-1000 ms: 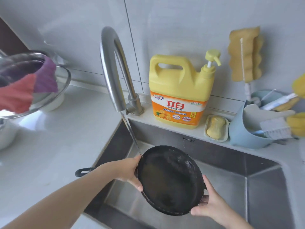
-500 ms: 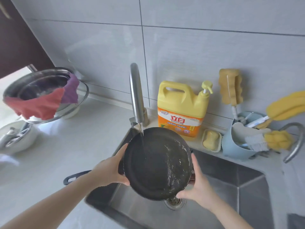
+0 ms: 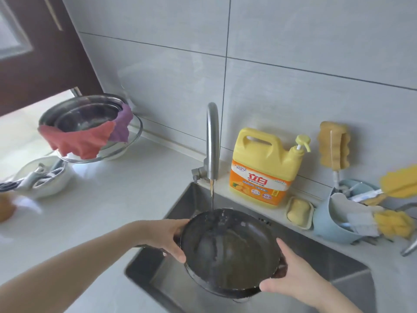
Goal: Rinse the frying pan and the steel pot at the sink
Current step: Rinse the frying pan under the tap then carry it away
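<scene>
Head view of a kitchen sink during rinsing. The frying pan (image 3: 229, 251), dark and round, is held over the stainless-steel sink (image 3: 180, 206), tilted with its inner face toward the camera. The left hand (image 3: 168, 238) grips the pan's left rim, thumb over the edge and fingers behind; the right hand (image 3: 291, 274) clasps the lower right rim, thumb along the edge. A thin stream of water (image 3: 212, 195) falls from the curved steel faucet (image 3: 212, 141) and strikes the upper part of the pan's inner face, which shows wet streaks and specks. The pan's handle is hidden behind the left hand and forearm.

On the white surface (image 3: 117, 195) at far left, well apart from the sink, stands the steel pot (image 3: 83, 116), nested in a glass bowl (image 3: 126, 143); a red cloth (image 3: 79, 141) and a purple cloth (image 3: 121, 125) hang over the pot's near rim. Below it sits a white bowl (image 3: 52, 184) holding utensils, blurred.

On the ledge behind the sink stands a yellow detergent jug (image 3: 266, 166) with a pump top and orange label. Just beside it to the right lies a bar of soap in a soap dish (image 3: 300, 212). Further right, a pale blue holder (image 3: 336, 220) carries brushes and yellow sponge wands (image 3: 397, 186). A tan sponge (image 3: 334, 145) hangs against the grey tiled wall (image 3: 293, 64).
</scene>
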{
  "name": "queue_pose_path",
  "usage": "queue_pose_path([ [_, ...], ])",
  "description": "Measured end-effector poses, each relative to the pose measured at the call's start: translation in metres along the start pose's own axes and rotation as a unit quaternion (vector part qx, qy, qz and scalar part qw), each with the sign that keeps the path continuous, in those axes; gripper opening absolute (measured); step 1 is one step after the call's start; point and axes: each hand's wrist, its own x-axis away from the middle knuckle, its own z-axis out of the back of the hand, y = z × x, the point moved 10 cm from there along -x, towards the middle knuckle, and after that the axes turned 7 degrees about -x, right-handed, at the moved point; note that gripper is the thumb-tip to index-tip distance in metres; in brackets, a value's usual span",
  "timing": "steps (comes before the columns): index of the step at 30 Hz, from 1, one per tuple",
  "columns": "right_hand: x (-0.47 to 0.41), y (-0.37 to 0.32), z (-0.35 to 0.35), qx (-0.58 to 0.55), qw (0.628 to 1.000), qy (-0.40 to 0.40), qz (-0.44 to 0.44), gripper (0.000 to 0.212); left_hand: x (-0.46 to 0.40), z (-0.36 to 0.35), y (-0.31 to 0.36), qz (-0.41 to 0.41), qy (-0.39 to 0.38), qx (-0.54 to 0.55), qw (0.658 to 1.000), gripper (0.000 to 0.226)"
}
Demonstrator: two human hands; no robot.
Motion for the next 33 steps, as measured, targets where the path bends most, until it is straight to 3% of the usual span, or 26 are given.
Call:
queue_pose_path([
  [3, -0.010, 0.032, -0.046, -0.058, 0.998, -0.012, -0.004, 0.124, 0.008, 0.018, -0.007, 0.036, 0.004, -0.094, 0.995, 0.090],
  [5, -0.019, 0.043, -0.072, -0.100, 0.995, -0.018, 0.007, 0.122, 0.012, 0.033, -0.010, 0.067, 0.049, -0.185, 0.979, 0.102],
  [9, -0.034, 0.048, -0.077, -0.143, 0.988, 0.044, 0.040, 0.141, 0.014, 0.047, -0.004, 0.091, 0.155, -0.317, 0.931, 0.113],
  [19, -0.021, 0.009, 0.007, 0.041, 0.986, 0.122, 0.105, 0.151, -0.009, 0.009, -0.007, 0.057, 0.271, -0.214, 0.937, 0.139],
  [26, -0.006, -0.009, 0.020, 0.088, 0.964, 0.163, 0.192, 0.143, -0.003, 0.008, 0.003, 0.038, 0.367, -0.213, 0.905, 0.144],
  [28, -0.007, -0.005, 0.018, 0.098, 0.962, 0.172, 0.188, 0.144, -0.003, 0.008, 0.001, 0.041, 0.371, -0.222, 0.901, 0.144],
  [33, -0.013, 0.019, 0.011, 0.086, 0.975, 0.156, 0.130, 0.152, -0.011, -0.004, -0.004, 0.053, 0.299, -0.241, 0.922, 0.140],
])
